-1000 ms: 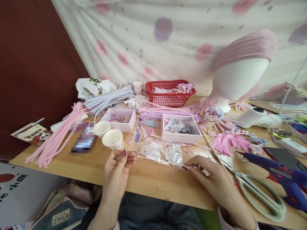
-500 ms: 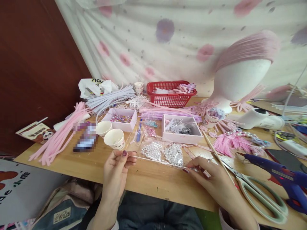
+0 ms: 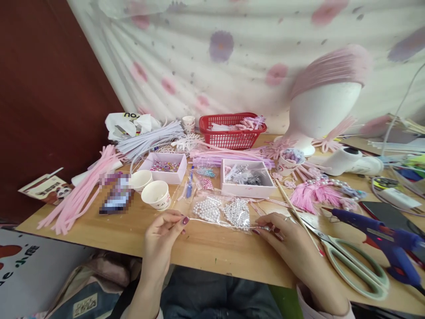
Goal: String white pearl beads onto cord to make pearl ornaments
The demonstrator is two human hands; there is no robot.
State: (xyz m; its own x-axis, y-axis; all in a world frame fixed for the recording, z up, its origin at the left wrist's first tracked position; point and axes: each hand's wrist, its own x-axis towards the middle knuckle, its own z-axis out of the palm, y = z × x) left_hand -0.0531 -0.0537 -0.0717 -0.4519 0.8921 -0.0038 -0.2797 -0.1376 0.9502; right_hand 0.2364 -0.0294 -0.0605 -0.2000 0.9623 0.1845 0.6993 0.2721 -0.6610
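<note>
A thin white cord [image 3: 217,224] runs stretched between my two hands, just above the near part of the table. Its left end is pinched between the thumb and fingers of my left hand [image 3: 162,237]. My right hand [image 3: 287,237] is closed round the other end, where small shiny beads show at the fingertips; the fingers hide part of them. Right behind the cord lie two clear bags of pearl beads [image 3: 207,209], side by side. Two paper cups [image 3: 156,195] stand beyond my left hand.
Scissors [image 3: 352,266] and a blue glue gun [image 3: 375,235] lie at the right, close to my right forearm. Behind are a bead box [image 3: 179,173], a white box of trimmings [image 3: 247,190], a red basket [image 3: 229,139] and a white mannequin head [image 3: 318,110]. Pink strips [image 3: 83,190] lie at left.
My left hand has turned a little, its thumb and fingers now closer together on the cord. My right hand keeps its grip. The whole view has shifted slightly.
</note>
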